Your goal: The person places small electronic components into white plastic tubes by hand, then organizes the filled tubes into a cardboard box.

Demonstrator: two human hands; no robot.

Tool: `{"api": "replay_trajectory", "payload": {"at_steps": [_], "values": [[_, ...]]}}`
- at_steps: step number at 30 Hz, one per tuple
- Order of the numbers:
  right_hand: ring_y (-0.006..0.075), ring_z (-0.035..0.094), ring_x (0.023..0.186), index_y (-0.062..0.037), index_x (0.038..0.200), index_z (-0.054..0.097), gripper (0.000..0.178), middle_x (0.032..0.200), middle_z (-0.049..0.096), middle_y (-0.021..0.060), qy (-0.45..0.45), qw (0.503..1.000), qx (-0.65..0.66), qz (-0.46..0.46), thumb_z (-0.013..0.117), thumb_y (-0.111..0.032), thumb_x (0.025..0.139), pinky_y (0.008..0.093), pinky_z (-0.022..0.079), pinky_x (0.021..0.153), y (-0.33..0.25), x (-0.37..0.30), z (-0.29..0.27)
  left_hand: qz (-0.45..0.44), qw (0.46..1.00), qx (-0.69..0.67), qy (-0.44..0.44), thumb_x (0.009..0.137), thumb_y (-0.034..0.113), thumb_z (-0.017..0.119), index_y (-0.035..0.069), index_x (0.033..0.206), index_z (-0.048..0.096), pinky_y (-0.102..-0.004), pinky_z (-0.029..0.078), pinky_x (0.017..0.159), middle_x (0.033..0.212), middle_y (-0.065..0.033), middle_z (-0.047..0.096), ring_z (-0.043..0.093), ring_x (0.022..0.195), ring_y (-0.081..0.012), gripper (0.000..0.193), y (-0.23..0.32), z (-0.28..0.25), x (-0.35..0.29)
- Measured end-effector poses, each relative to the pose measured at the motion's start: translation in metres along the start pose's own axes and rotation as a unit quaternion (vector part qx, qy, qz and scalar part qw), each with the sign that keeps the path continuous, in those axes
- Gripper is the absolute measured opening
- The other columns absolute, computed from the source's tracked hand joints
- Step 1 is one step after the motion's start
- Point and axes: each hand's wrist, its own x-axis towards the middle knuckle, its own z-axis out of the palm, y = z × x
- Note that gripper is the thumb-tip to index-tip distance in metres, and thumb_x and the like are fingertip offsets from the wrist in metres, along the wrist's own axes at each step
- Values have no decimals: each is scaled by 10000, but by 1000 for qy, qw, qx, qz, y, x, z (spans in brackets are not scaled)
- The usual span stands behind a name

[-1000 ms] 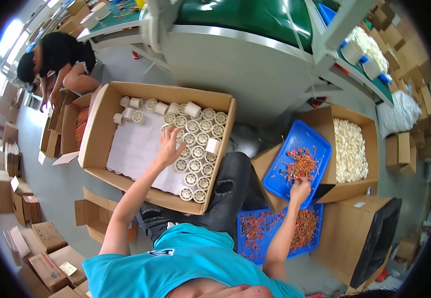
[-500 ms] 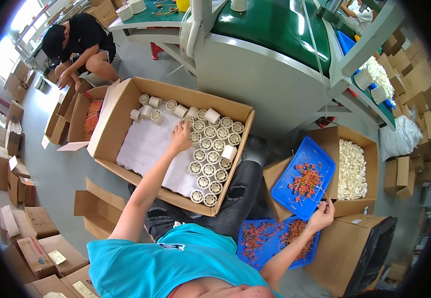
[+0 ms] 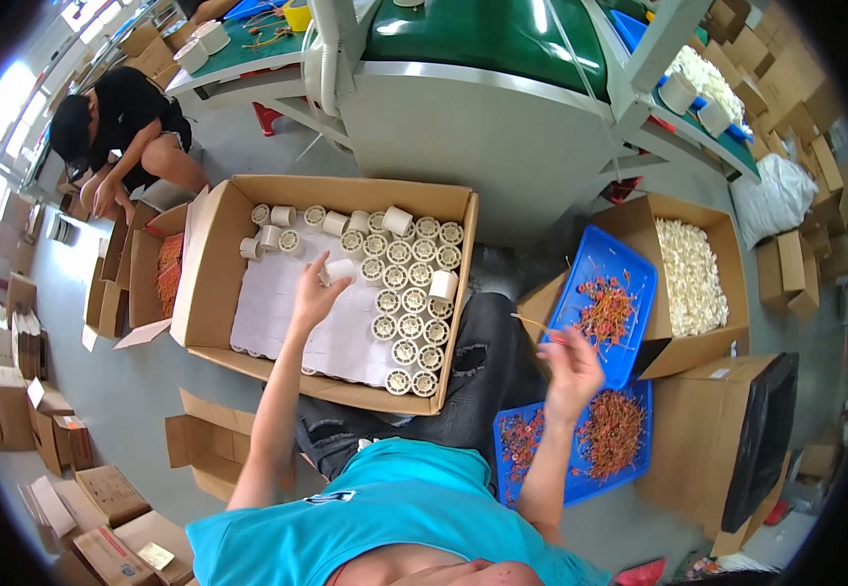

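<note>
A large cardboard box [image 3: 204, 293] in front of me holds several white plastic cylinders with spoked ends; a packed group fills its right side. My left hand [image 3: 314, 295] is over the white paper sheet [image 3: 277, 303] inside, its fingers closed on one white cylinder [image 3: 339, 272] lying tilted. On the right, my right hand [image 3: 572, 371] pinches a thin orange-red wire piece [image 3: 556, 338], with a yellowish strand sticking out to the left. That hand is in front of the lower edge of a blue tray [image 3: 627, 256] bearing a pile of red-orange wire pieces [image 3: 607, 311].
A second blue tray [image 3: 580, 491] with similar pieces sits lower right. Beyond the trays stands a carton of cream-coloured small parts [image 3: 689, 283]. A machine with a green belt [image 3: 482, 39] stands ahead. Another person [image 3: 131, 117] bends over cartons at the far left.
My left hand has drawn back from the packed cylinders and now holds one. My right hand has moved left from the tray's right edge with a wire piece. The view has shifted slightly.
</note>
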Motion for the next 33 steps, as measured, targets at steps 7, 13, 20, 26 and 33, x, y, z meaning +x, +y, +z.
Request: {"api": "replay_trajectory", "payload": {"at_steps": [7, 13, 20, 26, 33], "values": [[206, 692, 851, 90, 1107, 646, 232, 1054, 691, 176, -250, 936, 163, 186, 615, 76, 877, 311, 576, 762, 9, -27, 77, -19, 602, -780, -167, 748, 213, 826, -43, 1370, 384, -527, 497, 1007, 1190, -244, 600, 562, 1173, -481, 804, 76, -31, -119], [204, 693, 843, 92, 1135, 633, 250, 1034, 691, 179, -321, 908, 176, 202, 635, 37, 891, 311, 578, 752, 5, -37, 88, 317, 833, -408, -198, 552, -1, 841, -35, 1355, 465, -464, 476, 1031, 1225, -162, 525, 504, 1272, -400, 887, 55, -50, -127], [194, 682, 811, 94, 1080, 672, 220, 978, 687, 125, -323, 905, 183, 208, 651, 85, 861, 276, 571, 732, -7, -53, 89, 198, 870, -410, -188, 624, 91, 871, 24, 1125, 533, -404, 471, 964, 1206, -130, 581, 572, 1176, -248, 608, 104, -58, -143], [218, 656, 800, 6, 996, 729, 241, 901, 648, 115, -253, 945, -175, -114, 728, 60, 762, 292, 518, 710, -14, -65, 94, 141, 833, -502, -185, 628, 102, 894, 41, 1114, 538, -319, 519, 841, 979, -71, 667, 656, 919, -167, 606, 107, -53, -152], [221, 639, 799, 40, 999, 713, 250, 920, 641, 122, -85, 962, -175, -189, 718, 102, 757, 287, 517, 708, -33, -44, 86, 183, 934, -293, 86, 604, 98, 917, 37, 1110, 579, -362, 515, 902, 1196, -139, 608, 637, 1046, -226, 612, 98, -34, -143]]}}
